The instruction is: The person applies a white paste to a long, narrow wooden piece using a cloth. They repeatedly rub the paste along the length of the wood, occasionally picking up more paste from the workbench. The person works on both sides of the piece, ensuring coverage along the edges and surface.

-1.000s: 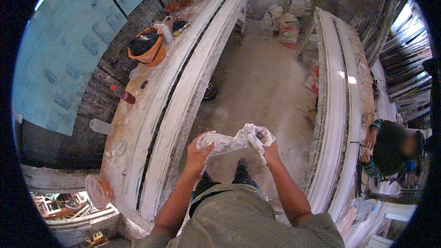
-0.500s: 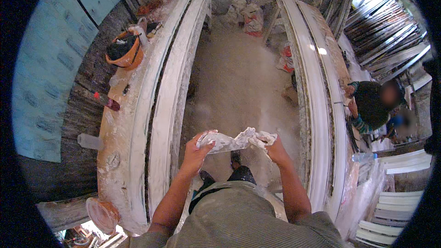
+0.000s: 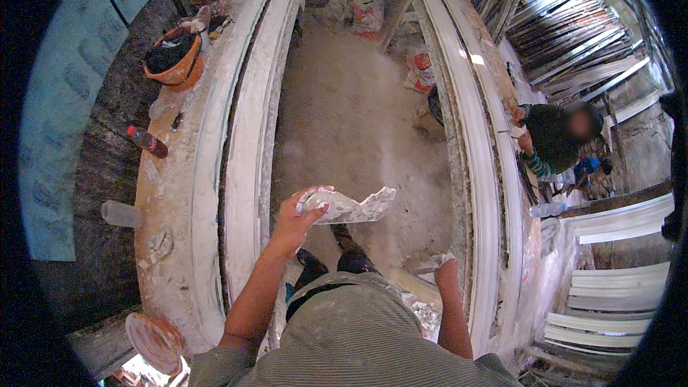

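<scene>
My left hand [image 3: 299, 216] grips one end of a crumpled, plaster-caked white rag [image 3: 351, 206], which sticks out to the right over the dusty floor. My right hand [image 3: 444, 269] hangs low at my side, coated in white plaster, close to the near end of the right moulding bench [image 3: 479, 193]; its fingers look loosely curled with nothing in them. The long white moulding bench on the left [image 3: 236, 143] runs beside my left forearm.
On the left bench edge stand an orange bucket [image 3: 172, 57], a red-capped dark bottle [image 3: 147, 141], a clear plastic cup [image 3: 120, 213] and an orange bowl [image 3: 154, 340]. Another person [image 3: 555, 136] bends at the right bench. White mouldings [image 3: 609, 308] are stacked at right; sacks [image 3: 365, 11] lie at the far end.
My right hand has let go of the rag and dropped to my side. The left hand alone now holds it. My view has swung further to the right.
</scene>
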The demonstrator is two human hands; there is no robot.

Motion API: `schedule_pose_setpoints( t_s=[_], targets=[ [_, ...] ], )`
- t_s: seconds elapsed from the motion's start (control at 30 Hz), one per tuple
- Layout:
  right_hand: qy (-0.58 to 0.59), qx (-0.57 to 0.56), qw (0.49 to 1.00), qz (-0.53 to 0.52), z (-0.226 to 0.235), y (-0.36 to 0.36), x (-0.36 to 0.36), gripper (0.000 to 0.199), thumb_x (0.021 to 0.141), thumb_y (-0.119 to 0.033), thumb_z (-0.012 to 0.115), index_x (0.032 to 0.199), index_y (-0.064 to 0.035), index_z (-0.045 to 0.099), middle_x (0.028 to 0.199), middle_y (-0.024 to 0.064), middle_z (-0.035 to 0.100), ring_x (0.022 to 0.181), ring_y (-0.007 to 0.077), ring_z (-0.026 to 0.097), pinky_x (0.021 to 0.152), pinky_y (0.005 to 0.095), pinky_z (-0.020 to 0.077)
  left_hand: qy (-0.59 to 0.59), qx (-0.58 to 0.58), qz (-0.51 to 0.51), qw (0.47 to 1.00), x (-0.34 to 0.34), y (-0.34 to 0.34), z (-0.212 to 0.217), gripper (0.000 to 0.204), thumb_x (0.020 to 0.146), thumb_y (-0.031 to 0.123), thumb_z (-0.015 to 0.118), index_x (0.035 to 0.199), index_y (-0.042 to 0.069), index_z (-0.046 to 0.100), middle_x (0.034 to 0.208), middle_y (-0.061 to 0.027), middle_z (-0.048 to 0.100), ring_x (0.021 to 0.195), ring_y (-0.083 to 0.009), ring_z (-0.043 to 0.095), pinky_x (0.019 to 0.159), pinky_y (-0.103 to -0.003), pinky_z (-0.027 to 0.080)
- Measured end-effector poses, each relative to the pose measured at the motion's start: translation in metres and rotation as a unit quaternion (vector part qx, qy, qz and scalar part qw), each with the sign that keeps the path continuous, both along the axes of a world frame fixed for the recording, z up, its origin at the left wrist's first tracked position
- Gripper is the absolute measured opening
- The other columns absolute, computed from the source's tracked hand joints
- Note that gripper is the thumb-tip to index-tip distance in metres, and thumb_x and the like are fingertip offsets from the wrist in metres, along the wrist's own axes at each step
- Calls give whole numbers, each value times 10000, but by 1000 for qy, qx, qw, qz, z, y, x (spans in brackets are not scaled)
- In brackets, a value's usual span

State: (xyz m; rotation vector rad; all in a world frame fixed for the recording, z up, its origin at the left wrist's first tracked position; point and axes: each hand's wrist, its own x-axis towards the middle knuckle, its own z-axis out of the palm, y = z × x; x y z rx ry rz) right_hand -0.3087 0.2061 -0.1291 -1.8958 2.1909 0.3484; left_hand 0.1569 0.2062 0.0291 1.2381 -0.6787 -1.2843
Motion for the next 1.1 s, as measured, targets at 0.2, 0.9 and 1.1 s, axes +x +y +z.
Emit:
schedule_pose_setpoints(
  t_s=[0.2,0.9,1.1],
  targets=[
    [-206,-45,970,122,72,-75,102,425,824,-140,615,1216,15,558,1134,239,617,1122,409,548,980,419,432,-61,-12,-17,998,5,0,19,328,839,27,662,1166,26,628,1100,-54,661,1000,-139,604,907,-282,456],
    [-703,-9,708,65,190,-124,341,332,742,5,767,982,-79,553,878,-8,587,826,98,586,732,267,492,-169,-22,132,977,23,-6,57,323,854,-5,600,1172,42,623,1052,-59,662,967,-125,592,866,-266,457],
    [-846,150,509,-49,201,-148,350,248,815,-34,710,1028,-65,587,912,41,627,806,164,620,750,343,524,-177,-26,135,974,36,-1,76,317,847,-18,595,1160,22,625,1050,-59,665,972,-127,597,879,-269,455]
  ],
)
